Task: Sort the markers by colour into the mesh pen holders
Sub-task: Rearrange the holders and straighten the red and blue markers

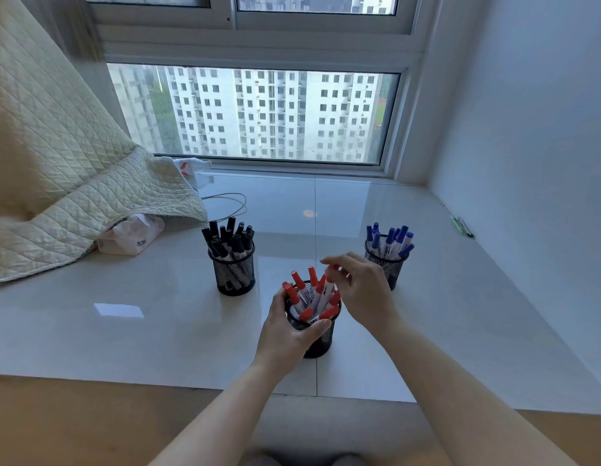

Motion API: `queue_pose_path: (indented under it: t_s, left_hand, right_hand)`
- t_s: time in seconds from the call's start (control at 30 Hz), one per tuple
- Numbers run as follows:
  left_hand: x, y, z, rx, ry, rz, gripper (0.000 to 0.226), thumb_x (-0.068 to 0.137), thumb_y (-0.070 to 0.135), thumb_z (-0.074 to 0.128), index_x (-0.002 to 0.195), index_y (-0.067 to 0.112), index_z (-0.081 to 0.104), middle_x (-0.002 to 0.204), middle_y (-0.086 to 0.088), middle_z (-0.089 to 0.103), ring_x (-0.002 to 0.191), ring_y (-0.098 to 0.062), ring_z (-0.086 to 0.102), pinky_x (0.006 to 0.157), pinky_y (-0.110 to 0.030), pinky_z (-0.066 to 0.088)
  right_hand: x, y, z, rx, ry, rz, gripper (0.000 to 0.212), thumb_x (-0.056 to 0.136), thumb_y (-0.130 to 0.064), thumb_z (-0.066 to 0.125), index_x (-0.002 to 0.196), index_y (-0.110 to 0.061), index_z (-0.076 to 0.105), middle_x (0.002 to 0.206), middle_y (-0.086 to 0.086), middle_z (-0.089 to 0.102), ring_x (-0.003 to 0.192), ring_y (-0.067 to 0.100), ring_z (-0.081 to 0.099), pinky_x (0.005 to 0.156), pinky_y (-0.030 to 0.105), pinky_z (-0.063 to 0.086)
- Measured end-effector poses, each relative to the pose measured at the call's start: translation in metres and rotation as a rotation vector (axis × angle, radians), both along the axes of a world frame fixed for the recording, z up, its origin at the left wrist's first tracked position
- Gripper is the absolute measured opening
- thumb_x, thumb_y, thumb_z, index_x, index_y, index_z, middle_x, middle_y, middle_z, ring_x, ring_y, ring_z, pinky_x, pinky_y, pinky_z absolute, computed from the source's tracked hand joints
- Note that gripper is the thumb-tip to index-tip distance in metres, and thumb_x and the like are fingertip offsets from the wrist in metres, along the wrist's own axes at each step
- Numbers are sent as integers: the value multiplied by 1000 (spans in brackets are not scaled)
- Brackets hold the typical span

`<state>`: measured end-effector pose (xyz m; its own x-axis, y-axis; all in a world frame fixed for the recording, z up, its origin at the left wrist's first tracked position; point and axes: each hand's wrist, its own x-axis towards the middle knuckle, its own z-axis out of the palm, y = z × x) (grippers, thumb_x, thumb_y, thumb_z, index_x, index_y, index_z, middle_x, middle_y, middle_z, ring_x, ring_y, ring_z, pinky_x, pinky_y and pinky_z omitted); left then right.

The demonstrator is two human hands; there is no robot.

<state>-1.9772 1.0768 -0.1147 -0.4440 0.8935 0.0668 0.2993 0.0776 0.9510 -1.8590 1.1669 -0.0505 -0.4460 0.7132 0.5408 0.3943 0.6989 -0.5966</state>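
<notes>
Leftmost, quilt: cream quilt (57,156) draped over the far-left sill (427,297), its edge hanging over a tissue pack (131,235).
Bag and cable: white bag (193,169) with red print at the window (252,112) foot; a thin cable (225,203) loops just right of the quilt's edge.
Black holder: mesh holder (236,275) left of centre, packed with black markers (229,237); caps up, long axes near upright, fanning outward a little. Well apart from both hands.
Left hand: left hand (285,327) wraps the red holder (314,327) from its left side, thumb curled across the near mesh wall, fingers round the far-left rim. It hides that side of the holder.
Red holder: nearest the person, centre front, between the two forearms. Red markers (312,297) stand in it caps up, splayed; the left ones lean left, the right ones lean right and toward the person.
Right hand: right hand (359,287) hangs over the holder's right rim, fingers bent and narrowly spread. Thumb and fingertips meet at the cap of one upright red marker; whether they truly pinch it I cannot tell. The hand covers the blue holder's lower left.
Blue holder: mesh holder (388,265) to the right, behind the right hand, with blue markers (391,240) caps up, mostly leaning right.
Far right: green pens (462,226) lying flat by the wall (527,129), long axes running away from the person.
</notes>
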Motion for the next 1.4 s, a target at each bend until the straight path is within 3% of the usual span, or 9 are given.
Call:
queue_pose_path:
  t_s: [0.17,0.27,0.4,0.53,0.63,0.83,0.97,1.13,1.4]
  left_hand:
    - [-2,3,-3,15,-18,-2,68,54,57,74,109,59,34,109,24,58,96,13,56,78,-14,43]
    - [-5,7,-6,23,-14,10,65,55,56,74,108,57,37,109,22,59,100,5,56,83,-21,45]
    - [-11,17,-7,27,1,31,58,61,50,77,103,58,39,106,28,58,101,12,52,75,-10,37]
    - [-22,34,-5,27,-10,71,65,61,50,77,114,46,39,109,26,57,101,7,52,77,-15,39]
    - [-30,49,-8,23,-32,94,73,57,54,75,119,40,40,114,16,59,107,-5,55,86,-26,43]
    - [-50,82,-8,20,-35,107,67,60,50,77,116,38,42,109,17,62,103,-3,58,76,-19,40]
    - [-62,101,-8,7,-33,123,75,60,52,75,123,31,40,112,10,61,104,-9,57,80,-26,39]
    - [-68,114,-8,-9,-34,156,78,53,61,71,119,34,39,109,10,59,103,-10,55,77,-23,38]
    - [-70,118,-10,-38,-58,132,81,69,47,75,133,32,28,124,4,54,118,-18,49,93,-35,38]
  right_hand:
    - [6,5,-18,-238,-117,76,18,86,-24,63,102,-21,72,93,-10,57,81,2,55,76,16,42]
    - [11,13,-23,-328,-38,42,18,88,-31,60,101,-24,70,94,-13,53,78,-4,55,68,10,39]
    - [25,32,-32,-359,100,-165,12,89,-23,57,98,-21,65,96,-4,60,76,-1,55,62,9,38]
    - [37,52,-54,-490,157,-420,15,88,-17,57,102,-13,59,98,4,62,83,15,56,70,21,38]
    - [38,65,-69,-559,249,-576,34,81,-24,66,107,-10,49,112,9,54,90,20,53,76,29,42]
    - [33,103,-86,-587,233,-606,93,65,-38,79,138,-10,30,139,10,36,128,25,37,105,40,37]
    - [29,125,-90,-559,351,-496,80,55,-32,84,124,-18,44,124,1,53,115,20,52,97,38,45]
    - [26,134,-95,-573,387,-494,70,54,-38,81,109,-34,37,109,-13,55,98,10,56,78,24,40]
    - [33,112,-100,-561,300,-481,73,50,-44,76,111,-32,39,111,-9,56,99,12,57,84,34,49]
